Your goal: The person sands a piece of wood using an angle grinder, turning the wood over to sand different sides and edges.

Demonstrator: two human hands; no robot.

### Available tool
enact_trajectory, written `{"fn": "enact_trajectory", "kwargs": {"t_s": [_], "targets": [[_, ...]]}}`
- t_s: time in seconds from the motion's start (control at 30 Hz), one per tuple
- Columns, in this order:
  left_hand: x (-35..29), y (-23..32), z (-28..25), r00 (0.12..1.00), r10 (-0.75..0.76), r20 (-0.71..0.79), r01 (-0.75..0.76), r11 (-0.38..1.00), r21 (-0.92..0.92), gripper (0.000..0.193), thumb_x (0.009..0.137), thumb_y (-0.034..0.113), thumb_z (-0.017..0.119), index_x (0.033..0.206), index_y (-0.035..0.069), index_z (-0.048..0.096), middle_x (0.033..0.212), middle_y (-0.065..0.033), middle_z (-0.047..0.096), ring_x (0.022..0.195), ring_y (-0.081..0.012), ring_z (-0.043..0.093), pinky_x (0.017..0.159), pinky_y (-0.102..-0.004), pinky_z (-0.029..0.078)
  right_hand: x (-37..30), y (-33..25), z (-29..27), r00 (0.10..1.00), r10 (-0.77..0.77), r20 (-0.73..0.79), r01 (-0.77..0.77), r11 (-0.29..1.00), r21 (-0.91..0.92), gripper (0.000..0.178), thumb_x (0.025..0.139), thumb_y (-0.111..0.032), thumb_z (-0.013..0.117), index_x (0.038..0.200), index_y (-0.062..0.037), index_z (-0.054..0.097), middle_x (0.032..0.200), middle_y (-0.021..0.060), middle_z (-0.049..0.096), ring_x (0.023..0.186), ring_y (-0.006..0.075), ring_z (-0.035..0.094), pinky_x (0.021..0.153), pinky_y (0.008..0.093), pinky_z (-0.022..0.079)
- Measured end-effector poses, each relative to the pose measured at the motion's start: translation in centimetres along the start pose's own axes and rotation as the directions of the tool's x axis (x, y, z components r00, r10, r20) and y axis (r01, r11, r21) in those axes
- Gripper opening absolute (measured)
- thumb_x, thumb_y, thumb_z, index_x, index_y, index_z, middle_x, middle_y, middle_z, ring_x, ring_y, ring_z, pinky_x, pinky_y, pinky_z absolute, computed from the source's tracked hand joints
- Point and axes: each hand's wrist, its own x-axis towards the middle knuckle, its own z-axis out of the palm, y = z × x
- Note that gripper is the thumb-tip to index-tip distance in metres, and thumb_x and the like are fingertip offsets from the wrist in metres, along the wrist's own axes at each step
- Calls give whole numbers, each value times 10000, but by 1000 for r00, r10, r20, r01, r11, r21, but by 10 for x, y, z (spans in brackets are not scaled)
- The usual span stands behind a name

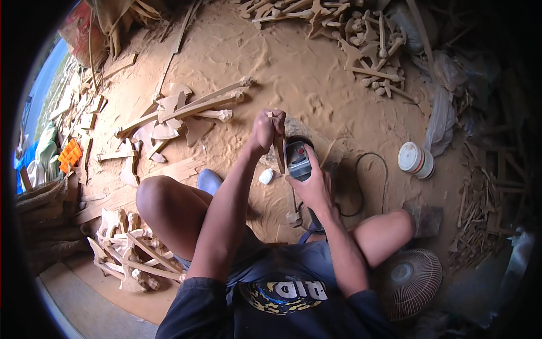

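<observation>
A person sits on a sandy floor (271, 62), hands apart. The left hand (268, 131) is closed around a narrow wood piece (279, 152), held upright just left of a power tool (298, 161). The right hand (312, 185) grips that tool; whether tool and wood touch is unclear. Work appears under way, with this piece not yet set down. Shaped wooden parts lie in a left pile (197, 107), a far-right pile (372, 72) and a near-left pile (152, 251). Cutting looks done on these; which are finished and which remain cannot be told.
</observation>
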Motion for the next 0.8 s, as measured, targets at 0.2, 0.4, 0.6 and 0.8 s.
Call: {"fn": "enact_trajectory", "kwargs": {"t_s": [0.2,0.4,0.6,0.8], "targets": [[0,-2,1,999,40,-19,-40,999,35,176,650,17,481,554,100,360,542,7,370,488,-112,354,467,-290,266,11,-5,1,999,25,39,-25,1000,-18,894,782,-192,906,1558,-129,467,1172,255,749,1104,417,734,909,475,588],[1,2,-1,999,-16,-52,17,1000,25,162,579,92,548,561,67,389,565,-29,395,529,-158,376,526,-320,326,14,4,4,999,-8,38,6,998,61,896,782,-195,911,1560,-138,471,1213,245,744,1148,401,725,936,464,585],[3,4,0,997,-22,-79,23,1000,13,154,602,83,540,561,74,392,566,-25,395,518,-163,379,526,-317,330,8,-7,-11,996,13,90,-12,1000,-6,909,765,-199,906,1557,-122,469,1242,257,729,1151,428,711,949,471,582],[10,1,-1,981,53,-187,-50,999,21,187,750,67,463,565,93,450,543,-29,439,496,-159,410,476,-326,320,-21,1,-35,999,18,48,-16,999,-42,889,765,-172,869,1557,-136,466,1224,242,740,1109,409,735,942,466,589]]}}
